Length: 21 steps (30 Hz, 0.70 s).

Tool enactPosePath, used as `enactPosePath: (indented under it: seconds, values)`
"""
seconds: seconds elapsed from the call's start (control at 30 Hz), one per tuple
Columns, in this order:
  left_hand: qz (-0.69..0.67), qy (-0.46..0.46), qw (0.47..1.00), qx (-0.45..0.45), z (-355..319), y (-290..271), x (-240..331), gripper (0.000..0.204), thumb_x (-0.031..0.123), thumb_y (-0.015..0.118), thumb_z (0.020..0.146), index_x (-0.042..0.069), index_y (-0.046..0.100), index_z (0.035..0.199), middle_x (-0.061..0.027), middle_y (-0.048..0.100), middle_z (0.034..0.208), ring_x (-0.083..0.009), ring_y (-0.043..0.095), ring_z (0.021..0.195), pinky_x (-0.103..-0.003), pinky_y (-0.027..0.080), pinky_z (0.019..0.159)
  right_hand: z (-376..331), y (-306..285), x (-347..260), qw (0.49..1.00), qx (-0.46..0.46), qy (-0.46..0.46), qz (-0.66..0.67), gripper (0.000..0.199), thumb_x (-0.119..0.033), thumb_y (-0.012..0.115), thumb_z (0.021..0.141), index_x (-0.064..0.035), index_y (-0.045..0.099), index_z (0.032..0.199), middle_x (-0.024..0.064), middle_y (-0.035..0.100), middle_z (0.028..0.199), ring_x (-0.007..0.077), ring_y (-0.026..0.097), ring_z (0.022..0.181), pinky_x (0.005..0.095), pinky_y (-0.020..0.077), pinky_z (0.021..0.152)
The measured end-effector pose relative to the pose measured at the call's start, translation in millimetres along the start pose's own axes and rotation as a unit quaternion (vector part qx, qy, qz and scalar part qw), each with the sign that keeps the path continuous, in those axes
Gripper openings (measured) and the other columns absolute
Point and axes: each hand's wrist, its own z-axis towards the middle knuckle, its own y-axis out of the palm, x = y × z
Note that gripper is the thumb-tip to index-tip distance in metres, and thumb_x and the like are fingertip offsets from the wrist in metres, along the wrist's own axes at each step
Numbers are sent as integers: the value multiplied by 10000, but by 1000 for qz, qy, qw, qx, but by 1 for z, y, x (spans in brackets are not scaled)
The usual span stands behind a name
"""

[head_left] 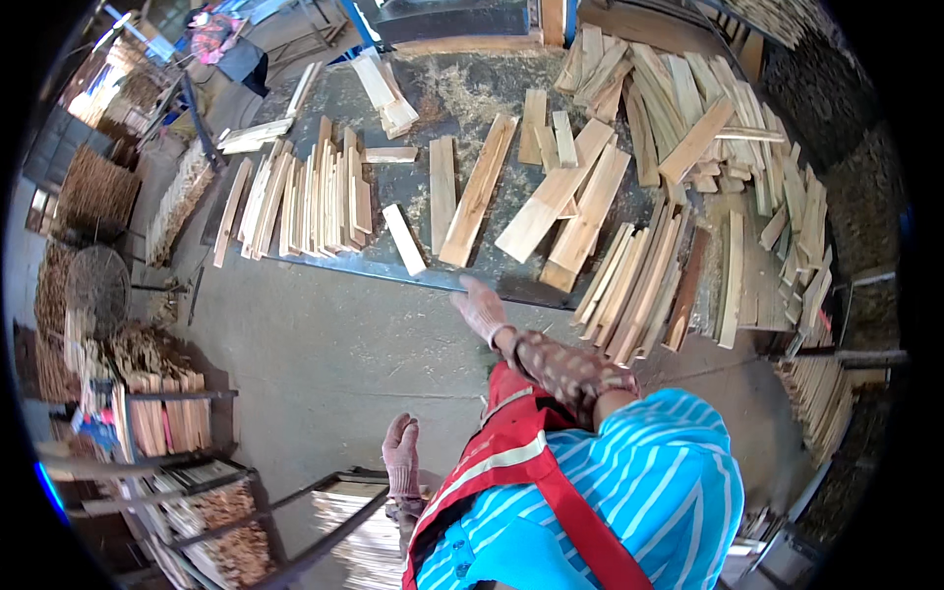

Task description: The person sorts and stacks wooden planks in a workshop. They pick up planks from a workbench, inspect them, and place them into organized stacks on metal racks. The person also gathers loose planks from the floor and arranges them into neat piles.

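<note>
Here is the long board (479,192), lying aslant on the desk (398,187), its lower end close to the middle of the near edge. Just below that end comes the right hand (483,314), gloved, arm stretched out, fingers loosely extended with nothing in them; their tips overlap the desk's near edge in this view, and whether they touch it, one cannot tell. The left hand (400,460), gloved too, is well apart from the desk, low over the floor (324,339), fingers up, slightly bent and holding nothing, near a pile of pale boards (356,531).

Back on the desk: just left of the long board lies a narrower board (442,192), and beside that, toward the near edge, a short pale board (403,240). Further left, a tight row of boards (320,202) sits by the near left corner. On the other side, a wide board (556,197) slants alongside another board (590,218), and then comes a bundle of boards (634,280) at the near edge, toward the right corner. A big heap of boards (678,88) fills the far right corner! Sawdust (457,93) dusts the surface toward the far edge, and beyond the far left corner stands another person (218,44) in a patterned top.
</note>
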Motion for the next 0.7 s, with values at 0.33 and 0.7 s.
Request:
enactPosePath:
  seconds: [0.33, 0.7]
  values:
    - [9, -16, 1000, -13, 177, -32, 81, 398, 67, 649, 941, -62, 596, 1313, -154, 668, 1252, -220, 642, 1134, -338, 498, 1016, 169, 50, -6, 924, 216, 191, -251, 973, -480, 725, 733, -70, 317, 1515, 253, 269, 1577, 428, 350, 1381, 512, 352, 1118]
    - [211, 90, 915, -332, 484, 46, 281, 306, 103, 627, 981, -32, 634, 1256, -81, 685, 1157, -173, 617, 1096, -303, 475, 998, 183, 20, -36, 892, 224, 355, -168, 744, -276, 684, 805, -135, 414, 1484, 160, 290, 1615, 411, 376, 1416, 476, 377, 1151]
